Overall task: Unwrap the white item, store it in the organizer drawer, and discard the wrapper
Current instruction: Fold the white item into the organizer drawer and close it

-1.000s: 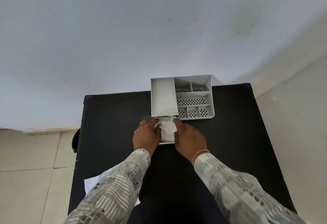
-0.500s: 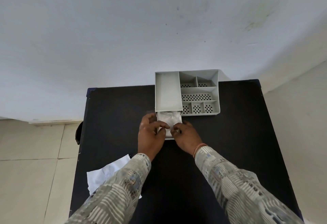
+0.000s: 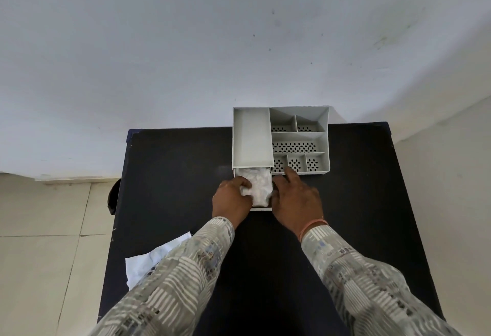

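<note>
A grey desk organizer (image 3: 300,139) stands at the far edge of a black table (image 3: 345,202). Its small drawer (image 3: 261,208) is pulled out toward me on the left side. A crumpled white item (image 3: 259,185) lies inside the drawer. My left hand (image 3: 231,200) rests on the item's left side, fingers curled onto it. My right hand (image 3: 297,197) is at the drawer's right edge, index finger stretched up toward the organizer's front; whether it grips the drawer is unclear. A white wrapper (image 3: 148,258) lies on the table's near left, partly hidden by my left sleeve.
The organizer's upper compartments have perforated floors and look empty. A white wall rises just behind the table. Tiled floor lies to the left, and a dark rounded object (image 3: 113,197) shows at the table's left edge.
My hands have shifted from pinching the item at the drawer's front to lying along its two sides. The item now sits lower and flatter in the drawer.
</note>
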Tool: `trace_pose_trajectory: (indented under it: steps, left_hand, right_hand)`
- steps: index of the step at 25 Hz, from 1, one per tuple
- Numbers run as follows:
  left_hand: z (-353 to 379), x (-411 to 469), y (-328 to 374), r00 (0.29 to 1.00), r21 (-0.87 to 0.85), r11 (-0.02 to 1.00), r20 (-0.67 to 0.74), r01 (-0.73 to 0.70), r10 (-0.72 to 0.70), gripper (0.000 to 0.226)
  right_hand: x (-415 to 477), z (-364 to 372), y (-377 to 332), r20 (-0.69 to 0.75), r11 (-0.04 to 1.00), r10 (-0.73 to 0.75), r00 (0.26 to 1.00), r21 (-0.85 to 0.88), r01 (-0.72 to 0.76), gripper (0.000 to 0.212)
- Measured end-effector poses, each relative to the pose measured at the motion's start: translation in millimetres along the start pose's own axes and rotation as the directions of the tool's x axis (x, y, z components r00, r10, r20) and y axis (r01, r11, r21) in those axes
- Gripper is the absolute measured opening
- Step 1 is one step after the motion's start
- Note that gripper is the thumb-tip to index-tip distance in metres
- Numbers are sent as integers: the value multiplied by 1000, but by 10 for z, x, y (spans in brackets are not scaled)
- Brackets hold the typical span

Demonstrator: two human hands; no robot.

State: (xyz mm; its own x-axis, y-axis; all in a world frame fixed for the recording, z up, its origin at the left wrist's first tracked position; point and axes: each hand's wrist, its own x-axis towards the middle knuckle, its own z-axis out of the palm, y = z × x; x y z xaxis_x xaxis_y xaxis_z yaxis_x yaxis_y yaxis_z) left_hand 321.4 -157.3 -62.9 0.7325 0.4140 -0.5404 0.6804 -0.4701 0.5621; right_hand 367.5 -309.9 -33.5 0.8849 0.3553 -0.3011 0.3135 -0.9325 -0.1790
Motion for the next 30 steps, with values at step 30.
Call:
trace_pose_trajectory:
  steps: [30]
  left_hand:
    - [-22, -95, 21, 986, 61, 987, -66, -147, 151, 52]
  right_hand:
    - [-84, 108, -151, 276, 939, 118, 954, 280, -197, 45]
